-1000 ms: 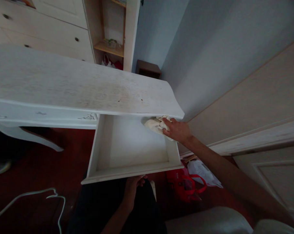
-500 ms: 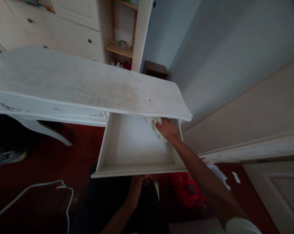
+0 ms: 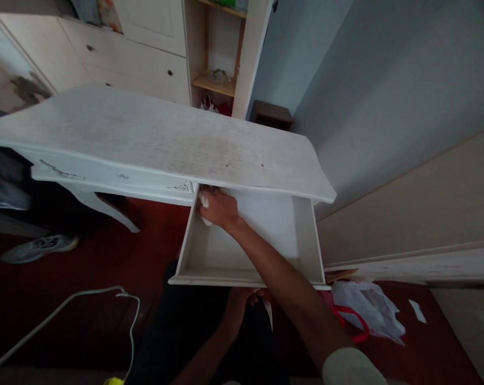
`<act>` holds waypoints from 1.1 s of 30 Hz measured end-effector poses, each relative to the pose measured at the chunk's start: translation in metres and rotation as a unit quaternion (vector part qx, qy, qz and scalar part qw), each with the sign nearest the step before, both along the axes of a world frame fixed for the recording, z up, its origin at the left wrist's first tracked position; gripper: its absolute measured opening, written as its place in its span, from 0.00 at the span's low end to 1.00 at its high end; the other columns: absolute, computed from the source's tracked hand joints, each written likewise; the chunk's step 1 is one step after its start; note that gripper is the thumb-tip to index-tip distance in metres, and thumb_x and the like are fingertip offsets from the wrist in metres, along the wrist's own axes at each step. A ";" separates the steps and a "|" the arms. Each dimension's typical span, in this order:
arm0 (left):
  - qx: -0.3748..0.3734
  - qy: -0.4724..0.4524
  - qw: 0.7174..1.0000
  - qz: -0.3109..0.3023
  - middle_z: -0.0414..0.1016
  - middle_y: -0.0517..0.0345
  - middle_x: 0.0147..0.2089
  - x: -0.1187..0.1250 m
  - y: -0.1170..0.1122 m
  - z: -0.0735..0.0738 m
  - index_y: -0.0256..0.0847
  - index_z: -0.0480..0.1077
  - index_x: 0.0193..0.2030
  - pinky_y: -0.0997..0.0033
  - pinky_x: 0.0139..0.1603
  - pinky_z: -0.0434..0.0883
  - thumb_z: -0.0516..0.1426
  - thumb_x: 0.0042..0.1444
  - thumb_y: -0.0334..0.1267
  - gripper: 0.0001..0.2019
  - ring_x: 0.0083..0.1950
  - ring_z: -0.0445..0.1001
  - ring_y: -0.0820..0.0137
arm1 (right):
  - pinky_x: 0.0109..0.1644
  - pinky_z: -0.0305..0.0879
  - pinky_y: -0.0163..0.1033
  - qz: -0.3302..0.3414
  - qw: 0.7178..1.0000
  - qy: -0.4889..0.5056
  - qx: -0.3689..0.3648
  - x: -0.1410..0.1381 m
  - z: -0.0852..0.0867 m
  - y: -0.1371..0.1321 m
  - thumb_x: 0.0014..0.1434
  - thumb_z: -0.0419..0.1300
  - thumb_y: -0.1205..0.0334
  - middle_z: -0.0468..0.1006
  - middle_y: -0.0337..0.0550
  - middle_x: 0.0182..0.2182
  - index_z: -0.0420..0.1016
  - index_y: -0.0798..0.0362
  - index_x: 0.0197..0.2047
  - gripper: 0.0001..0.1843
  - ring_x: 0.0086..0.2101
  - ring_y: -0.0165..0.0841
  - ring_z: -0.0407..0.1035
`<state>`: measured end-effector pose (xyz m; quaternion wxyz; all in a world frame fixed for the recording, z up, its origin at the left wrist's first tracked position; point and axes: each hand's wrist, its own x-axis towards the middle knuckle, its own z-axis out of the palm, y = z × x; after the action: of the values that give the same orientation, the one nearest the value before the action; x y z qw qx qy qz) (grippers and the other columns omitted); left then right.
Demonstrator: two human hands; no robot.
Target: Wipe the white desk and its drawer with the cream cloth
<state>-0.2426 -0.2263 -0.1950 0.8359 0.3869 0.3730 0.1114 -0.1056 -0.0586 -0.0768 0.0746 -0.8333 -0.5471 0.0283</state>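
A white drawer (image 3: 250, 277) is pulled out from under a white desk (image 3: 165, 128). My right hand (image 3: 221, 207) reaches inside it, closed around a crumpled cream cloth (image 3: 204, 206). The cloth touches the drawer's back left corner, and my fingers are partly hidden under the desk's edge. Below the drawer front, near my knees, is my left hand (image 3: 239, 303). Its fingers are loosely bent and apart, with nothing seen in them; the drawer front covers part of it.
A pale cabinet (image 3: 146, 53) with an open shelf section stands behind the desk. The wall (image 3: 386, 149) rises close on the right. A white plastic bag (image 3: 366, 307) lies on the red floor at right. A white cable (image 3: 77, 294) and a shoe (image 3: 41, 248) are at left.
My right hand has moved with the cloth from the drawer's back right corner to its back left corner. My left hand stays under the drawer front. The view has shifted left.
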 end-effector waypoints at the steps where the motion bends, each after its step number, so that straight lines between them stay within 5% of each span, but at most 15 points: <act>1: 0.004 -0.003 1.000 0.000 0.80 0.49 0.28 0.000 0.000 0.000 0.37 0.76 0.25 0.67 0.32 0.64 0.60 0.41 0.50 0.16 0.27 0.70 0.67 | 0.49 0.71 0.50 0.010 1.000 -0.001 -0.006 -0.002 0.001 0.001 0.64 0.50 0.46 0.71 0.51 0.59 0.57 0.48 0.67 0.31 0.50 0.46 0.71; 5: 0.001 -0.016 1.000 -0.004 0.80 0.48 0.30 -0.001 -0.001 0.002 0.37 0.77 0.26 0.67 0.32 0.64 0.61 0.41 0.51 0.17 0.28 0.70 0.68 | 0.49 0.71 0.50 0.077 0.996 0.002 -0.047 -0.007 0.000 -0.024 0.64 0.52 0.47 0.68 0.53 0.61 0.54 0.48 0.70 0.34 0.51 0.47 0.71; 11: -0.011 -0.033 0.999 0.007 0.79 0.50 0.28 -0.001 0.000 0.010 0.36 0.76 0.26 0.68 0.32 0.64 0.62 0.42 0.51 0.17 0.28 0.70 0.68 | 0.47 0.72 0.48 0.286 0.948 0.052 -0.128 -0.024 -0.009 -0.089 0.62 0.55 0.49 0.66 0.45 0.65 0.54 0.39 0.71 0.35 0.51 0.44 0.72; 17: -0.041 -0.021 0.999 0.028 0.80 0.49 0.31 -0.004 -0.002 0.017 0.36 0.76 0.29 0.69 0.32 0.64 0.64 0.42 0.52 0.18 0.29 0.71 0.69 | 0.50 0.67 0.44 0.355 0.900 0.161 -0.194 0.000 -0.004 -0.096 0.61 0.58 0.51 0.75 0.40 0.58 0.63 0.36 0.68 0.31 0.53 0.42 0.73; 21: -0.060 -0.024 0.998 0.025 0.80 0.49 0.31 -0.003 -0.002 0.018 0.35 0.75 0.28 0.69 0.31 0.65 0.64 0.41 0.50 0.17 0.29 0.71 0.69 | 0.50 0.67 0.44 0.312 0.906 0.179 -0.225 0.023 0.010 -0.118 0.60 0.58 0.52 0.80 0.41 0.52 0.68 0.37 0.65 0.29 0.49 0.43 0.75; 28: -0.045 -0.010 0.999 0.013 0.79 0.49 0.29 -0.001 -0.001 0.014 0.36 0.76 0.28 0.68 0.32 0.65 0.64 0.40 0.51 0.18 0.28 0.71 0.68 | 0.51 0.69 0.48 0.185 0.928 0.109 -0.304 0.063 0.030 -0.196 0.58 0.58 0.58 0.80 0.46 0.51 0.74 0.41 0.61 0.26 0.49 0.47 0.75; 33: -0.038 -0.004 0.999 0.010 0.79 0.49 0.28 0.001 -0.003 0.010 0.36 0.76 0.26 0.68 0.31 0.65 0.62 0.41 0.53 0.18 0.28 0.72 0.68 | 0.41 0.71 0.56 -0.015 0.945 -0.073 -0.318 0.062 0.023 -0.224 0.62 0.55 0.50 0.79 0.60 0.48 0.71 0.47 0.62 0.27 0.41 0.55 0.77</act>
<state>-0.2419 -0.2294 -0.1854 0.8505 0.3508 0.3770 0.1069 -0.0437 -0.2828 -0.0534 -0.2340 -0.8215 -0.5011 0.1387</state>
